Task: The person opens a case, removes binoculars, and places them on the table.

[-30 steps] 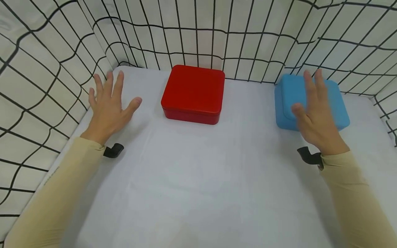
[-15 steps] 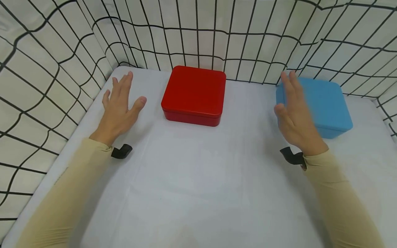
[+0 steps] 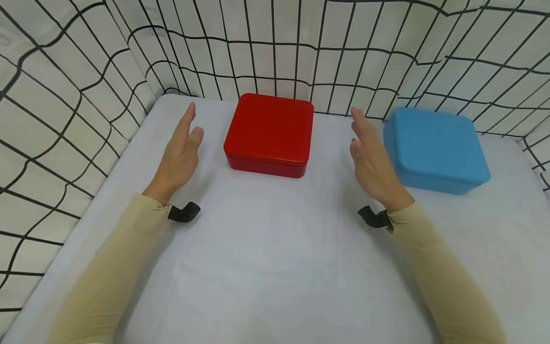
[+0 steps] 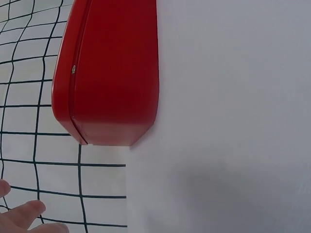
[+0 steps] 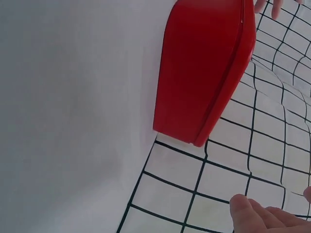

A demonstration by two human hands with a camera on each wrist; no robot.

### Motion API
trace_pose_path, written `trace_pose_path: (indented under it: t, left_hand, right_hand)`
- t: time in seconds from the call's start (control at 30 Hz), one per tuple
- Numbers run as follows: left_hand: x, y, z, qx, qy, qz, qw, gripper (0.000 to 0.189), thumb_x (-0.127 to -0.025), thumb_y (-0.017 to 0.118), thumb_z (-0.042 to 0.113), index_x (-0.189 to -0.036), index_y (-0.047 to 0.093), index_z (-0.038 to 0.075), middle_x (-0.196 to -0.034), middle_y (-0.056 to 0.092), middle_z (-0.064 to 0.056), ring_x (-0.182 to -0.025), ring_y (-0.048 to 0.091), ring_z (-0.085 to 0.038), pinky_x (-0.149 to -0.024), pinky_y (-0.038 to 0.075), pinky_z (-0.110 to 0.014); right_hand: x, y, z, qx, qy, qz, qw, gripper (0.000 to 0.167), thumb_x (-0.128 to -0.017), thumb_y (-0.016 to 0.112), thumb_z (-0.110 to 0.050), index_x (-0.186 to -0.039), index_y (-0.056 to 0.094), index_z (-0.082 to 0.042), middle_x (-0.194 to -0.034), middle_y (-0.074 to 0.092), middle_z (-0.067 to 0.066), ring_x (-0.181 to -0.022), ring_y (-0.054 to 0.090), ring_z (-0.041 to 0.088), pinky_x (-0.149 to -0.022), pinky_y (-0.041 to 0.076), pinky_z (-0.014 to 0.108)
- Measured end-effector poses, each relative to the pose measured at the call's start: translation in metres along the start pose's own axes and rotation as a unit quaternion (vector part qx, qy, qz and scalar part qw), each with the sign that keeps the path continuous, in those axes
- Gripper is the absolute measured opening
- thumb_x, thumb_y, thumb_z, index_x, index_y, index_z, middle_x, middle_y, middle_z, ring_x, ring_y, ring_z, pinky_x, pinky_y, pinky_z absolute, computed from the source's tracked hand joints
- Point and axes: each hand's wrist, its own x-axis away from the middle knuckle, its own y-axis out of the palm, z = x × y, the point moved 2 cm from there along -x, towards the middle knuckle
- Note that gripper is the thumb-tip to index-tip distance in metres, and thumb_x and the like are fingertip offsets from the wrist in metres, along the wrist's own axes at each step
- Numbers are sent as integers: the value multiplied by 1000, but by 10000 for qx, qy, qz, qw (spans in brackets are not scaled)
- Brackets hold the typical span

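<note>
Toward the red box [image 3: 269, 129], the right hand [image 3: 375, 167] has swung.

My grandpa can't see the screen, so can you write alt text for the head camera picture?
A red lidded box sits on a white surface between a person's left hand and right hand, neither touching it. A blue lidded box sits farther right, past the right hand. Black wire grid stands behind the boxes.
</note>
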Motion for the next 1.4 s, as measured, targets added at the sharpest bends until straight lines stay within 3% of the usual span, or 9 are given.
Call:
trace_pose_path:
  t: [0.13, 0.4, 0.73, 1.0, 1.2, 1.4]
  left_hand:
    - [2, 4, -6, 561, -332, -251, 9976, 66, -109, 27, 57, -166, 5, 36, -176, 12, 4, -163, 18, -29, -133, 13, -55]
    - [2, 10, -13, 1360, -429, -517, 9884, 61, -110, 19, 53, -167, 7, 34, -176, 15, -4, -164, 17, -29, -130, 22, -55]
    - [5, 23, -8, 2682, -617, -1127, 9548, 63, -108, 21, 60, -166, 12, 36, -176, 15, -7, -163, 18, -32, -130, 19, -58]
    - [5, 33, -7, 3229, -621, -1491, 9326, 67, -108, 24, 59, -167, 10, 30, -176, 16, -6, -162, 20, -35, -131, 16, -55]
    - [7, 36, -9, 3361, -696, -1485, 9274, 72, -105, 26, 64, -167, 11, 31, -176, 14, -5, -163, 18, -35, -132, 12, -54]
    - [4, 38, -12, 3561, -827, -1601, 9169, 73, -108, 28, 59, -168, 9, 22, -176, 12, -5, -163, 16, -36, -133, 10, -51]
  right_hand:
    - [-1, 9, 6, -317, 138, -172, 9993, 91, -93, 27, -84, -167, 9, -32, -176, 11, -5, -162, 26, 29, -122, 33, 62]
    - [-3, 25, 15, -1431, 716, -550, 9856, 80, -98, 27, -78, -166, 11, -39, -176, 14, 1, -159, 32, 33, -123, 34, 56]
    - [-3, 38, 16, -2232, 1535, -978, 9576, 63, -106, 16, -65, -165, 11, -43, -174, 23, 4, -154, 42, 30, -119, 42, 48]
    - [1, 44, 19, -2703, 1552, -1267, 9417, 68, -104, 16, -69, -165, 14, -39, -173, 26, 5, -154, 41, 34, -119, 41, 50]
    - [2, 50, 17, -3137, 1580, -1557, 9233, 74, -100, 21, -76, -165, 16, -41, -173, 26, 3, -155, 38, 33, -122, 38, 52]
    - [4, 55, 17, -3103, 1616, -1742, 9205, 77, -98, 21, -80, -165, 17, -41, -173, 25, -3, -157, 35, 28, -123, 38, 51]
